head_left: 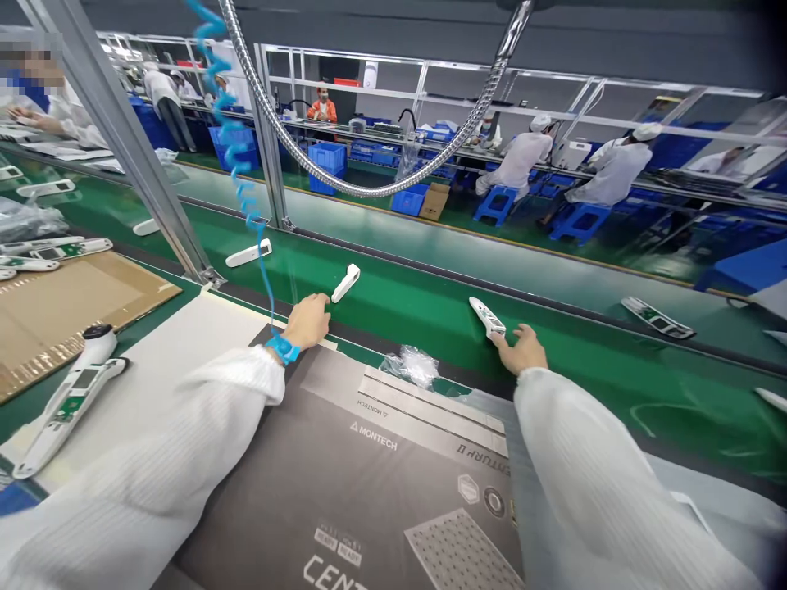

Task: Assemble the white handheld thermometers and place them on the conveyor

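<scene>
Over the near edge of the green conveyor belt (406, 315), my left hand (307, 321) reaches out with nothing in it, a blue wrist strap (284, 347) with a coiled cord on its wrist. Its fingertips are close to the lower end of a white handheld device (348, 282), shaped like a thermometer. On the right, my right hand (522, 350) has thumb and fingers apart. Its thumb is at the near end of an open white casing (487, 318) with a circuit board inside; whether they touch, I cannot tell. Both devices lie on the belt.
A grey printed box (369, 492) lies before me, with crumpled clear plastic (411, 366) at its far edge. More casings lie on the belt and left table, one open casing (70, 410) nearby. A metal post (132, 139) and flexible metal hose (369, 190) cross the view. Co-workers sit beyond.
</scene>
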`<state>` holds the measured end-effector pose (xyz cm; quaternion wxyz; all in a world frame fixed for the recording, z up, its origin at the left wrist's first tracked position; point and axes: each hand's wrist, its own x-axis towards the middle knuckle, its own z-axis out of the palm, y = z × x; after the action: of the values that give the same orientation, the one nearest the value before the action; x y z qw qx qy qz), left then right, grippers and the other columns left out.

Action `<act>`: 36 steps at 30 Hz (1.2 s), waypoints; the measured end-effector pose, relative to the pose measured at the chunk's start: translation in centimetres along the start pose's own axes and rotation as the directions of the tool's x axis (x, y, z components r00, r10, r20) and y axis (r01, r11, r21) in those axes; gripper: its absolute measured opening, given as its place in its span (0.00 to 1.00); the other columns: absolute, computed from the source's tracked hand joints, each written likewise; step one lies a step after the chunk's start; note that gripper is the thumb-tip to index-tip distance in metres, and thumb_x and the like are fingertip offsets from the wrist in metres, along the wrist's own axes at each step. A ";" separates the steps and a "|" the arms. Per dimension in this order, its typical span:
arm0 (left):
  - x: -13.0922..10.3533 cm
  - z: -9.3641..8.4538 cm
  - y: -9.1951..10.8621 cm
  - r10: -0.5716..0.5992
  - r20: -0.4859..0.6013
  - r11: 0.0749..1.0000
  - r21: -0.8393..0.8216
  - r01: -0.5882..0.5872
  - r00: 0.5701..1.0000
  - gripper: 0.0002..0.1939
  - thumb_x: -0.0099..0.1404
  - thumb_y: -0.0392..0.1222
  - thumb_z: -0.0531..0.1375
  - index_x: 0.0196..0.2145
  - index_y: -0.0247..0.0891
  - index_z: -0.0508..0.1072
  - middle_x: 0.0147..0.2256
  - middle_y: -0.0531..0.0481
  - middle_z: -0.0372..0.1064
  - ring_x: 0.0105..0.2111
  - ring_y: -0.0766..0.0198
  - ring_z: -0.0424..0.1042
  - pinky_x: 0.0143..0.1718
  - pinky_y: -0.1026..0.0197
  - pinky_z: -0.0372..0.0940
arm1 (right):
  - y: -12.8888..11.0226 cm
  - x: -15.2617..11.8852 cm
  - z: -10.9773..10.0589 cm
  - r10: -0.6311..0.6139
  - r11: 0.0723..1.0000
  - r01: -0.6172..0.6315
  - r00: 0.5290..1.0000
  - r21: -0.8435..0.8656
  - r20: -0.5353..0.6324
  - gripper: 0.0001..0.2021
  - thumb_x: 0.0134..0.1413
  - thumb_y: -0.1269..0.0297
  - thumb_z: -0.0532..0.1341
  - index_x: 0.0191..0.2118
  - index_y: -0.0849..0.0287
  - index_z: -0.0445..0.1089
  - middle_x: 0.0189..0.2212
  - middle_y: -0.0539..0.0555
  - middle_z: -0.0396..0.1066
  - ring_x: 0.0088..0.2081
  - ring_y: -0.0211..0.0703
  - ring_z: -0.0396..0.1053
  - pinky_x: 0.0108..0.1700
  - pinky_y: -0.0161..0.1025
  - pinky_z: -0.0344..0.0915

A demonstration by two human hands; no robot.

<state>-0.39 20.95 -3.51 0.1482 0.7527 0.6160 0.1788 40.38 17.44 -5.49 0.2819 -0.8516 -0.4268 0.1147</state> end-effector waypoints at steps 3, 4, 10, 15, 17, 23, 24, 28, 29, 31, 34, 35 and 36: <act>-3.6 -0.6 0.7 0.085 0.057 0.995 -0.061 -0.081 0.995 0.12 0.66 0.37 0.58 0.47 0.33 0.73 0.47 0.40 0.73 0.49 0.52 0.72 0.52 0.54 0.64 | -2.6 0.2 2.0 -0.059 0.998 0.060 0.997 -0.017 0.044 0.26 0.50 0.62 0.61 0.54 0.70 0.65 0.52 0.75 0.67 0.56 0.67 0.63 0.54 0.57 0.58; -4.7 -0.8 1.2 0.113 0.073 0.991 -0.086 -0.107 0.991 0.12 0.67 0.38 0.57 0.47 0.34 0.73 0.47 0.41 0.73 0.49 0.53 0.72 0.51 0.55 0.65 | -3.4 -0.4 2.3 -0.099 0.995 0.100 0.993 -0.012 0.071 0.24 0.50 0.64 0.60 0.53 0.70 0.66 0.50 0.74 0.69 0.54 0.65 0.65 0.54 0.56 0.59; -9.2 -2.7 6.6 0.392 -0.095 0.886 -0.226 -0.404 0.915 0.18 0.72 0.43 0.52 0.57 0.37 0.65 0.61 0.44 0.61 0.62 0.57 0.58 0.63 0.52 0.55 | -6.1 -8.6 -1.9 -0.530 0.848 0.486 0.795 0.212 0.294 0.22 0.52 0.63 0.63 0.55 0.54 0.67 0.52 0.55 0.71 0.52 0.50 0.68 0.55 0.44 0.61; -12.1 -2.9 10.2 0.507 0.051 0.815 -0.353 -0.460 0.860 0.18 0.68 0.47 0.58 0.53 0.41 0.68 0.50 0.45 0.72 0.47 0.54 0.72 0.47 0.54 0.66 | -5.6 -17.9 -7.0 -0.727 0.672 0.506 0.592 0.540 0.349 0.19 0.58 0.55 0.61 0.55 0.48 0.69 0.54 0.53 0.70 0.53 0.53 0.67 0.54 0.46 0.62; -13.7 -2.5 10.8 0.454 0.155 0.837 -0.411 -0.361 0.877 0.15 0.67 0.47 0.59 0.50 0.42 0.70 0.42 0.49 0.75 0.39 0.56 0.74 0.38 0.58 0.66 | -5.0 -20.6 -7.7 -0.687 0.681 0.480 0.679 0.552 0.257 0.19 0.60 0.56 0.60 0.56 0.46 0.68 0.55 0.52 0.69 0.55 0.52 0.65 0.55 0.47 0.61; -17.1 -1.5 11.4 0.374 0.139 0.898 -0.301 -0.321 0.917 0.14 0.66 0.49 0.59 0.48 0.43 0.70 0.37 0.48 0.76 0.37 0.53 0.75 0.36 0.58 0.64 | -3.8 -24.1 -6.9 -0.726 0.654 0.741 0.671 0.149 -0.149 0.02 0.58 0.61 0.63 0.36 0.48 0.74 0.41 0.51 0.77 0.45 0.52 0.69 0.54 0.53 0.53; -17.3 -1.7 11.5 0.368 0.139 0.904 -0.283 -0.320 0.919 0.14 0.67 0.48 0.58 0.48 0.43 0.70 0.36 0.48 0.76 0.36 0.53 0.75 0.36 0.58 0.64 | -3.8 -24.2 -6.8 -0.744 0.646 0.760 0.647 0.069 -0.169 0.02 0.58 0.62 0.63 0.36 0.49 0.73 0.40 0.51 0.77 0.44 0.51 0.70 0.53 0.52 0.53; -17.6 -2.5 11.3 0.380 0.150 0.904 -0.268 -0.332 0.913 0.12 0.68 0.46 0.57 0.48 0.43 0.69 0.36 0.48 0.76 0.36 0.54 0.75 0.36 0.59 0.64 | -4.3 -24.5 -6.2 -0.792 0.601 0.795 0.580 -0.079 -0.190 0.02 0.60 0.64 0.61 0.39 0.50 0.70 0.39 0.51 0.76 0.42 0.48 0.69 0.53 0.50 0.52; -17.6 -2.5 11.1 0.382 0.150 0.903 -0.268 -0.334 0.912 0.12 0.68 0.45 0.57 0.48 0.43 0.70 0.37 0.47 0.76 0.36 0.54 0.75 0.36 0.59 0.64 | -4.5 -24.6 -6.0 -0.801 0.592 0.800 0.570 -0.101 -0.181 0.02 0.61 0.65 0.60 0.38 0.50 0.69 0.38 0.50 0.76 0.42 0.47 0.69 0.53 0.50 0.51; -17.3 -2.2 10.5 0.363 0.146 0.908 -0.278 -0.314 0.920 0.12 0.66 0.45 0.58 0.47 0.44 0.71 0.37 0.47 0.76 0.37 0.54 0.75 0.37 0.58 0.64 | -4.8 -24.9 -5.5 -0.819 0.572 0.809 0.554 -0.135 -0.150 0.04 0.62 0.67 0.58 0.36 0.50 0.69 0.36 0.49 0.75 0.40 0.46 0.68 0.55 0.50 0.49; -16.2 -0.8 9.0 0.171 0.124 0.924 -0.365 -0.116 0.977 0.10 0.63 0.44 0.61 0.43 0.44 0.73 0.35 0.48 0.76 0.37 0.53 0.75 0.37 0.57 0.64 | -5.3 -25.2 -4.5 -0.830 0.558 0.826 0.555 -0.076 -0.059 0.09 0.63 0.70 0.54 0.32 0.51 0.66 0.35 0.49 0.74 0.39 0.45 0.67 0.55 0.50 0.48; -15.7 -0.3 8.4 0.070 0.113 0.910 -0.414 -0.017 0.991 0.09 0.63 0.44 0.60 0.40 0.42 0.74 0.34 0.47 0.76 0.36 0.53 0.74 0.37 0.57 0.64 | -5.5 -24.9 -4.1 -0.824 0.566 0.824 0.565 -0.018 -0.023 0.09 0.64 0.70 0.53 0.32 0.52 0.64 0.34 0.49 0.73 0.38 0.44 0.66 0.54 0.49 0.49; -15.2 0.1 7.8 -0.023 0.109 0.885 -0.459 0.071 0.994 0.09 0.64 0.45 0.59 0.38 0.40 0.74 0.33 0.46 0.75 0.34 0.54 0.74 0.35 0.57 0.64 | -5.7 -24.4 -3.6 -0.811 0.585 0.810 0.585 0.045 0.006 0.09 0.64 0.69 0.51 0.31 0.52 0.63 0.32 0.49 0.72 0.36 0.44 0.66 0.52 0.48 0.51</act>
<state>3.76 4.50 -1.46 0.3582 0.6887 0.5655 0.2787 23.31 -0.55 -0.39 0.3134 -0.5570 -0.7691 -0.0071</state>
